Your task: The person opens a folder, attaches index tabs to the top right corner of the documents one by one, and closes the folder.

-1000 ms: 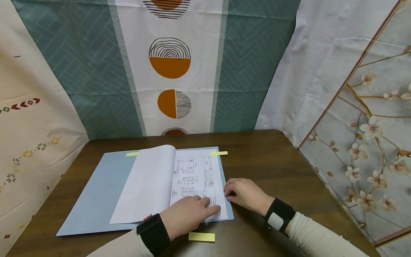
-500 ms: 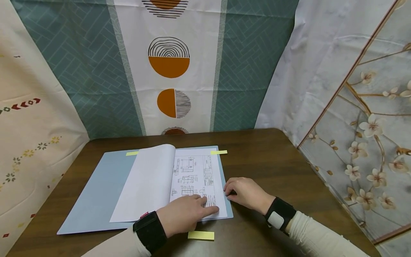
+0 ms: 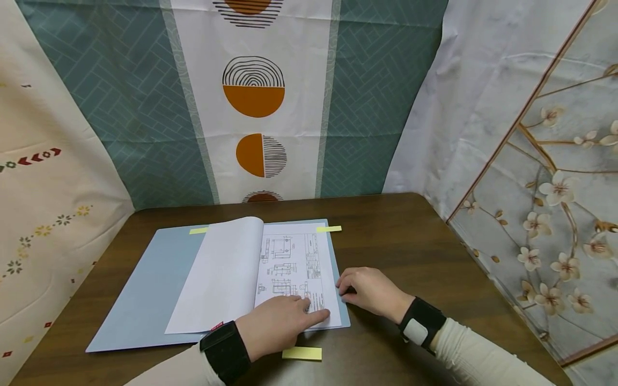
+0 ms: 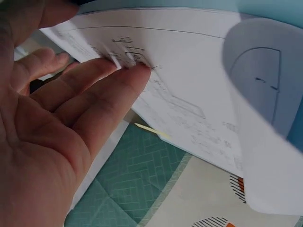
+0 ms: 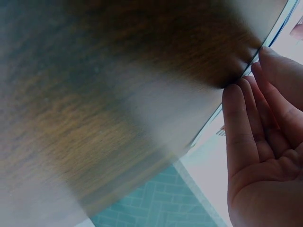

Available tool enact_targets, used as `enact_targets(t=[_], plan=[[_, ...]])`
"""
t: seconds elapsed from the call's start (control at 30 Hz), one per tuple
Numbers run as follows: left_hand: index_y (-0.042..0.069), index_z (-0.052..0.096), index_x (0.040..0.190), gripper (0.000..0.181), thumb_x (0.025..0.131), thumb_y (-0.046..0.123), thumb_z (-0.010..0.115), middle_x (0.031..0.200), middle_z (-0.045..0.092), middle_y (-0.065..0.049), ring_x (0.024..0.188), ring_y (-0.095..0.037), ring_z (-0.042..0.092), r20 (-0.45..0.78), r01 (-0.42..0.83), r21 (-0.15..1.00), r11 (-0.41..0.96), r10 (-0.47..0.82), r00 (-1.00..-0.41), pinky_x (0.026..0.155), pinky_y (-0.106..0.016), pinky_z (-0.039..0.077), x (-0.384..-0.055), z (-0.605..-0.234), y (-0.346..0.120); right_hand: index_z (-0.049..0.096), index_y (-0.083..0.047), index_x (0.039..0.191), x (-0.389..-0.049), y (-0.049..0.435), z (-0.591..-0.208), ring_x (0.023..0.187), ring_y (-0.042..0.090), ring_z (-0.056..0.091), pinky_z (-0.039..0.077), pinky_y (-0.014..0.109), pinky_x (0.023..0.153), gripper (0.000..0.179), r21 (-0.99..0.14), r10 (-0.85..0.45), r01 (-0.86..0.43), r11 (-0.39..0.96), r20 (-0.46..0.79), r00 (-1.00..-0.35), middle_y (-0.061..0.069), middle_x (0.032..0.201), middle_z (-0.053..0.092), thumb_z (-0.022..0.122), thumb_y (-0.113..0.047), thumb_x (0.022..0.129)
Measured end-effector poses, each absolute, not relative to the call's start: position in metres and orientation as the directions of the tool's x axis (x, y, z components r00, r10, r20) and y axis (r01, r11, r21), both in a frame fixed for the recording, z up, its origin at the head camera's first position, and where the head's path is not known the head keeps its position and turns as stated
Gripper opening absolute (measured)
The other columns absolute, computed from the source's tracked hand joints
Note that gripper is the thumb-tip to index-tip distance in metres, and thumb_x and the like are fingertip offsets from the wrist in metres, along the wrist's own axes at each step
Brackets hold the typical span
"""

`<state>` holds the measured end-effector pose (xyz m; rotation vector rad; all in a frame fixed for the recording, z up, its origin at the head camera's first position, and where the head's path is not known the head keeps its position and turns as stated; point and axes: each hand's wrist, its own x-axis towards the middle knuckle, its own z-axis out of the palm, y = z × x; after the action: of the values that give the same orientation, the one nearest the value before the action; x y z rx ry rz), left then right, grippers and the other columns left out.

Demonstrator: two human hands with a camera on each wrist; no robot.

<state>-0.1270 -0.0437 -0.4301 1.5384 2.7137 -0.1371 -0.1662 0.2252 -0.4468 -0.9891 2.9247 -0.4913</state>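
A light blue folder [image 3: 137, 300] lies open on the table. Its stack of sheets has white turned-over pages [image 3: 219, 279] curling up on the left, and a page of technical drawings [image 3: 295, 257] faces up on the right. My left hand [image 3: 272, 321] rests on the lower part of that drawing page, fingers extended. In the left wrist view, the fingertips [image 4: 142, 71] touch the printed lines. My right hand [image 3: 369, 289] is at the folder's right edge, thumb and fingertips close together there; I cannot tell whether they pinch a sheet.
Yellow sticky strips mark the pages at the top left [image 3: 198, 231] and top right [image 3: 329, 229]. Another yellow strip [image 3: 302, 353] lies in front of the folder on the brown wooden table [image 3: 386, 230]. Patterned cloths [image 3: 260, 107] hang behind and at both sides.
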Motion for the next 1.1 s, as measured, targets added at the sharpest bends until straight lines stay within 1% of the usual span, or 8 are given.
enact_targets(t=[0.17,0.23,0.4,0.63,0.73,0.83,0.9,1.1], plan=[[0.031,0.065,0.150,0.066,0.090,0.025,0.093,0.109,0.078,0.003,0.085,-0.011,0.068,-0.108,0.835,-0.084,0.544,0.828,-0.551,0.081,-0.026,0.059,-0.123,-0.427,-0.040,0.086,-0.013,0.098,-0.165,0.226,-0.447,0.094,0.018,0.072,0.063,0.037,0.092,0.012,-0.298,-0.595,-0.592,0.749,0.090,-0.798,0.000,0.111,0.077,0.094,-0.009,0.090],[0.030,0.065,0.151,0.068,0.090,0.025,0.093,0.111,0.078,0.001,0.086,-0.012,0.069,-0.113,0.826,-0.090,0.557,0.818,-0.564,0.083,-0.027,0.060,-0.121,-0.428,-0.039,0.086,-0.013,0.098,-0.165,0.226,-0.447,0.094,0.018,0.072,0.063,0.037,0.093,0.012,-0.298,-0.595,-0.591,0.749,0.090,-0.799,0.001,0.111,0.077,0.093,-0.009,0.090],[0.027,0.065,0.150,0.069,0.088,0.024,0.095,0.103,0.076,0.000,0.081,-0.013,0.068,-0.080,0.816,-0.123,0.564,0.814,-0.575,0.076,-0.027,0.059,-0.117,-0.430,-0.039,0.086,-0.013,0.099,-0.166,0.226,-0.447,0.094,0.017,0.071,0.063,0.037,0.093,0.012,-0.297,-0.587,-0.583,0.756,0.084,-0.805,0.000,0.111,0.077,0.093,-0.009,0.090],[0.027,0.066,0.148,0.066,0.089,0.022,0.095,0.093,0.075,0.002,0.072,-0.012,0.063,-0.076,0.815,-0.128,0.565,0.814,-0.576,0.067,-0.028,0.055,-0.116,-0.430,-0.045,0.087,-0.013,0.100,-0.165,0.226,-0.448,0.095,0.017,0.072,0.063,0.037,0.093,0.012,-0.292,-0.597,-0.594,0.750,0.089,-0.797,0.001,0.112,0.078,0.093,-0.010,0.091],[0.027,0.069,0.143,0.060,0.089,0.021,0.094,0.097,0.077,0.003,0.076,-0.012,0.067,-0.065,0.824,-0.136,0.549,0.825,-0.561,0.073,-0.030,0.056,-0.118,-0.429,-0.051,0.087,-0.013,0.101,-0.165,0.226,-0.448,0.096,0.017,0.073,0.063,0.037,0.094,0.012,-0.291,-0.595,-0.592,0.752,0.086,-0.799,0.001,0.113,0.078,0.093,-0.011,0.091],[0.028,0.071,0.138,0.054,0.089,0.021,0.094,0.109,0.079,0.004,0.087,-0.013,0.070,-0.057,0.834,-0.124,0.537,0.836,-0.547,0.086,-0.034,0.059,-0.121,-0.426,-0.057,0.087,-0.014,0.101,-0.165,0.226,-0.449,0.096,0.018,0.072,0.063,0.038,0.094,0.013,-0.289,-0.592,-0.586,0.757,0.077,-0.802,0.001,0.114,0.078,0.093,-0.012,0.091],[0.030,0.072,0.134,0.052,0.088,0.021,0.094,0.115,0.078,0.004,0.092,-0.014,0.070,-0.056,0.832,-0.122,0.541,0.833,-0.550,0.089,-0.034,0.060,-0.123,-0.424,-0.061,0.087,-0.014,0.102,-0.165,0.226,-0.449,0.096,0.018,0.072,0.063,0.038,0.094,0.013,-0.285,-0.589,-0.582,0.761,0.072,-0.805,0.001,0.114,0.078,0.094,-0.013,0.091],[0.030,0.073,0.132,0.052,0.087,0.020,0.096,0.112,0.076,0.000,0.084,-0.015,0.066,-0.084,0.814,-0.122,0.568,0.811,-0.579,0.080,-0.030,0.060,-0.131,-0.422,-0.070,0.087,-0.014,0.101,-0.165,0.226,-0.448,0.096,0.017,0.072,0.063,0.037,0.093,0.014,-0.276,-0.594,-0.592,0.757,0.086,-0.800,0.000,0.114,0.079,0.094,-0.013,0.090]])
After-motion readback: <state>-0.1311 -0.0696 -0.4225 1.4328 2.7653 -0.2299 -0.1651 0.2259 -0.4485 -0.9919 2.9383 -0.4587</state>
